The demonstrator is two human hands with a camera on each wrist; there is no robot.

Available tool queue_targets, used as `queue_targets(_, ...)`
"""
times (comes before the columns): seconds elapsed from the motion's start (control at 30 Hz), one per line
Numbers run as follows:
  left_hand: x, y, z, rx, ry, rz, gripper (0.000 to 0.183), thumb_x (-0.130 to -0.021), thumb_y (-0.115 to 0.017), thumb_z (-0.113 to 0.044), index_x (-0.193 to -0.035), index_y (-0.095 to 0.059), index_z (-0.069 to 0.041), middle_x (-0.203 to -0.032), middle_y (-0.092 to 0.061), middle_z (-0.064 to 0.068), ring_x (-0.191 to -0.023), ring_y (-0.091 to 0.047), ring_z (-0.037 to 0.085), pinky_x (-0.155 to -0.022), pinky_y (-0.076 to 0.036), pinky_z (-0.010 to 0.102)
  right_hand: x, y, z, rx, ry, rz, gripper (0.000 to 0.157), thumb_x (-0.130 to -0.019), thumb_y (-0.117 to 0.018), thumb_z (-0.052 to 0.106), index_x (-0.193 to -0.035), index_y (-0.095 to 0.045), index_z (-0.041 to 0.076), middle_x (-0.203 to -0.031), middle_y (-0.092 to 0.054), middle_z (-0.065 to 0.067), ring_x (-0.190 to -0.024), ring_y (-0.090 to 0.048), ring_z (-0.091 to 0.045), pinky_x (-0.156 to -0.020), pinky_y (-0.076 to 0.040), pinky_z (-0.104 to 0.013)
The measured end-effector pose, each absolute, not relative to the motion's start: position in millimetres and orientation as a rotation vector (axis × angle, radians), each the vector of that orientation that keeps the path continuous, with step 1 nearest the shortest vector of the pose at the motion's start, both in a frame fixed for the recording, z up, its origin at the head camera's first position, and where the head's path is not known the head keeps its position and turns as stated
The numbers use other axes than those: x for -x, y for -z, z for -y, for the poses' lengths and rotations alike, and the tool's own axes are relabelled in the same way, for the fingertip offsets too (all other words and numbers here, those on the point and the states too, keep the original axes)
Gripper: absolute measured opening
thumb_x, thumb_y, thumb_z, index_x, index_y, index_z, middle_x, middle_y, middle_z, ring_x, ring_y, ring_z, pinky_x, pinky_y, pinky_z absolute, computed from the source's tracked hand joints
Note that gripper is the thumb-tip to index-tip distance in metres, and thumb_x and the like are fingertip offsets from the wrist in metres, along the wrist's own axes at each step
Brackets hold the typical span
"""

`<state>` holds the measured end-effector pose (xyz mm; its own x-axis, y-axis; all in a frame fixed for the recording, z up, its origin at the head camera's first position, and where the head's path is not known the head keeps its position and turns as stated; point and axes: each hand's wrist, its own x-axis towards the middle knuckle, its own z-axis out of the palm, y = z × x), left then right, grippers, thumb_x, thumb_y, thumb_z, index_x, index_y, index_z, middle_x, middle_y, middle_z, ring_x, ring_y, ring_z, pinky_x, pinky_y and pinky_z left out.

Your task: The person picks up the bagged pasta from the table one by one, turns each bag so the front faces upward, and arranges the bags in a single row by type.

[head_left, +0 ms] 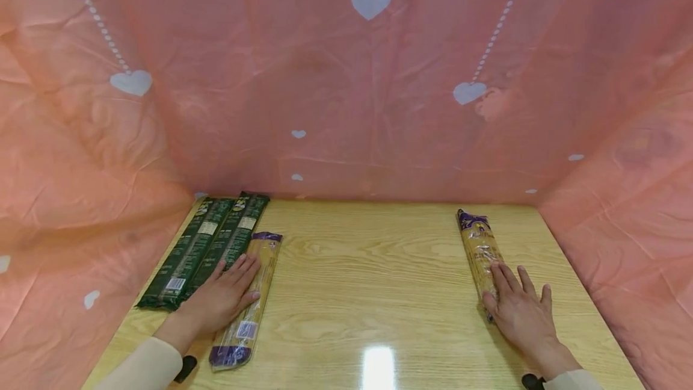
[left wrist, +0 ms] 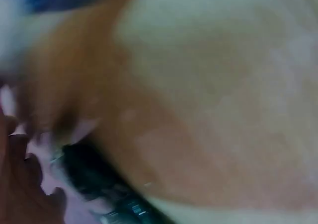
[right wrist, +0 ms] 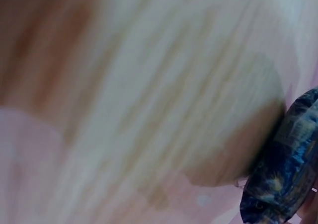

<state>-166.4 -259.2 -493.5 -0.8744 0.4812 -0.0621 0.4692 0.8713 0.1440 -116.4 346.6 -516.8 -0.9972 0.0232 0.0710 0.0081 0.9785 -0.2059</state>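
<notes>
Two yellow spaghetti packs with purple ends lie on the table. My left hand (head_left: 223, 297) lies over the left spaghetti pack (head_left: 246, 330), its fingers fairly straight and its fingertips reaching the edge of the nearer green pack. Two long dark green packs (head_left: 186, 251) lie side by side just to the left. Fingers outstretched, my right hand (head_left: 522, 315) touches the lower part of the right spaghetti pack (head_left: 479, 245), partly hiding it. The right wrist view catches the purple-blue end of a spaghetti pack (right wrist: 283, 169); a blurred dark green pack (left wrist: 109, 184) shows in the left wrist view.
The packs lie on a wood-grain table (head_left: 368, 269), with a bright reflection near its front edge. A pink cloth (head_left: 335, 95) with pale hearts hangs behind the table and along both sides. Both wrist views are heavily blurred.
</notes>
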Motion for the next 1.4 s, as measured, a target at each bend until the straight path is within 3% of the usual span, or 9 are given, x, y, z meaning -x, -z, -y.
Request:
queue_targets(0.23,167.3,505.9,256.5,-0.827,-0.119,-3.018,0.07,-0.112,-0.044,-0.05,-0.165,-0.035,-0.004,-0.172,-0.03,0.014,-0.16,-0.028,0.036,-0.126,-0.014,0.066,118.2,517.0,-345.2,0.025,-0.319,3.04,0.068,-0.112,-0.042,0.049,-0.162,-0.037,0.004,-0.165,-0.038,-0.024,-0.15,-0.027,-0.056,-0.105,-0.012,-0.089)
queue_targets(0.5,176.0,515.5,231.5,-0.835,-0.213,-3.006,0.073,-0.114,-0.037,-0.051,-0.166,-0.029,-0.001,-0.173,-0.026,0.021,-0.16,-0.025,0.039,-0.127,-0.012,0.065,117.1,516.4,-343.6,0.028,-0.306,3.018,0.067,-0.111,-0.045,0.046,-0.161,-0.038,0.002,-0.165,-0.039,-0.025,-0.15,-0.028,-0.055,-0.104,-0.013,-0.089)
queue_targets(0.83,188.4,519.7,163.3,-0.804,-0.18,-2.992,0.071,-0.115,-0.037,-0.045,-0.165,-0.026,0.004,-0.174,-0.019,0.023,-0.162,-0.02,0.04,-0.128,-0.013,0.065,116.8,515.7,-343.1,0.037,-0.306,3.038,0.067,-0.112,-0.043,0.045,-0.162,-0.037,0.001,-0.165,-0.038,-0.025,-0.15,-0.027,-0.056,-0.105,-0.013,-0.089)
queue_targets(1.13,195.6,525.5,103.5,-0.724,-0.108,-2.969,0.073,-0.115,-0.024,-0.051,-0.168,-0.018,-0.002,-0.176,-0.014,0.017,-0.164,-0.012,0.032,-0.132,-0.012,0.055,114.9,515.8,-342.4,0.046,-0.301,3.054,0.068,-0.112,-0.042,0.047,-0.162,-0.036,0.002,-0.165,-0.037,-0.025,-0.151,-0.026,-0.056,-0.105,-0.01,-0.09)
queue_targets(1.4,184.9,522.6,54.1,-0.705,-0.057,-2.979,0.074,-0.114,-0.023,-0.053,-0.168,-0.02,-0.001,-0.175,-0.017,0.018,-0.164,-0.011,0.033,-0.132,-0.011,0.056,117.3,512.1,-341.7,0.045,-0.293,3.093,0.069,-0.113,-0.04,0.049,-0.163,-0.036,0.003,-0.166,-0.037,-0.025,-0.151,-0.025,-0.057,-0.104,-0.009,-0.09)
